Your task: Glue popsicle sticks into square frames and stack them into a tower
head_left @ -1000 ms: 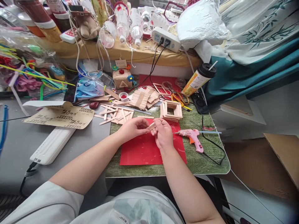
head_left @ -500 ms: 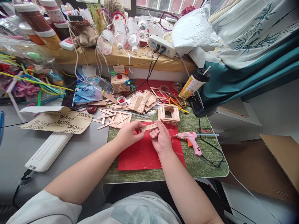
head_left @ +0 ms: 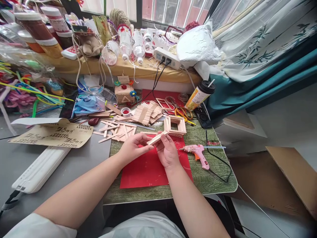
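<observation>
Holding a narrow stack of pale wooden craft sticks (head_left: 155, 139) near frame centre, we have left hand (head_left: 132, 149) and right hand (head_left: 169, 154) pinched nearly closed on it. Looks like a handling/checking step; next move calls for light, even pressure.

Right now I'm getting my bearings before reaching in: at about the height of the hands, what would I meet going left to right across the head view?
Sandpaper, left hand, right hand, pink glue gun, cardboard.
</observation>
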The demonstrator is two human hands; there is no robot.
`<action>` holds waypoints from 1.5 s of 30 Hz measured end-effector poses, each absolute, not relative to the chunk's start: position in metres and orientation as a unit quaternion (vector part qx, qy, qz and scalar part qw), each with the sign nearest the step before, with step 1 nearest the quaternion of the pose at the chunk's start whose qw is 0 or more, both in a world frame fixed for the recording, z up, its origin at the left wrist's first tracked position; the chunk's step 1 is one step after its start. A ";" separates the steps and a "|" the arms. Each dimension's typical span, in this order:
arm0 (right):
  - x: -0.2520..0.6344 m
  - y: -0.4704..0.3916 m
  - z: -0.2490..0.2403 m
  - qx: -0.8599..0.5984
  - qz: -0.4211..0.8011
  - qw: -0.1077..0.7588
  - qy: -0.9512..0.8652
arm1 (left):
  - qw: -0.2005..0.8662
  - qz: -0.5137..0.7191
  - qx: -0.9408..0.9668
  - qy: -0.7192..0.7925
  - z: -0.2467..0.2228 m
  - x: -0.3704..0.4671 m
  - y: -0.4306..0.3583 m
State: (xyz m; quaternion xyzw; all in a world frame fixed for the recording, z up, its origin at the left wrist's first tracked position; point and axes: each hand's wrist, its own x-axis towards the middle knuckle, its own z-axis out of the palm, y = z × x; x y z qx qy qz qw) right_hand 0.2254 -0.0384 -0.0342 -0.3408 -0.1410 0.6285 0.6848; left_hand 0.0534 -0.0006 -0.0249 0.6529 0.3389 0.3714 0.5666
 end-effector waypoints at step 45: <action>0.218 -0.049 -0.028 -0.414 0.589 0.588 -0.369 | 0.466 0.259 0.798 0.281 -0.034 0.049 0.007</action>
